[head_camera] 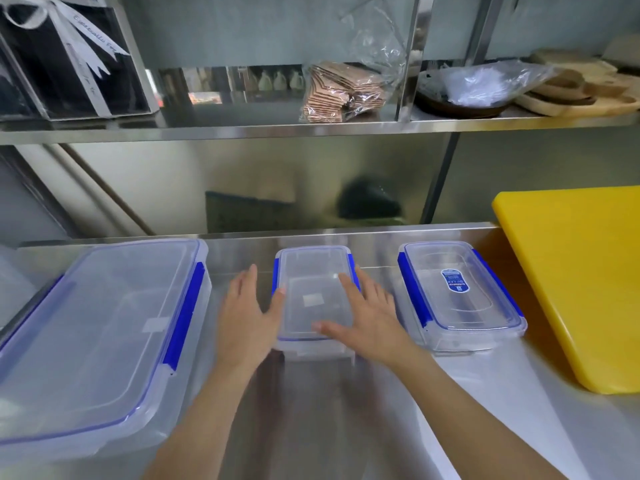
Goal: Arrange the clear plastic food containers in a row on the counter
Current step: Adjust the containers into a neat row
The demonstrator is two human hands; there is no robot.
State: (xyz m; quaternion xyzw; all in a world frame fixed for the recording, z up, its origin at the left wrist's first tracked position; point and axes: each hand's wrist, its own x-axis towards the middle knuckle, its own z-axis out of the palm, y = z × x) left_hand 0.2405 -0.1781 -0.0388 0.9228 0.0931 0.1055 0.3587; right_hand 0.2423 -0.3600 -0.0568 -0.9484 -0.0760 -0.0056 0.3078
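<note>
Bracketing the middle box [313, 296] with both hands on the steel desk [311, 410]. Left hand [247, 318] lying flat along its left side, fingers spread, thumb tip just touching the lid's left edge near the blue clip. Right hand [367, 317] resting partly over the lid's right half, fingers splayed, thumb stretched across the near edge. Neither hand clamping; both lying loose against the box, steering rather than gripping.

Sitting in a rough line already: big box [100, 337] at the left, middle box in the centre, labelled box [459, 294] at the right, close to the yellow board [575, 282]. Middle box standing well apart from both neighbours, set a touch further back than the big one.

Looking empty, so probably light and apt to skid on the slick steel. Walls and lid seeming stiff but thin, lid smooth and likely slippery under a flat palm. Judging the long sides at the blue clips the best purchase: pinching there, one hand per side, sliding rather than lifting. Pressing down on the lid's middle risking flex; pushing from one side alone likely twisting it out of line.
</note>
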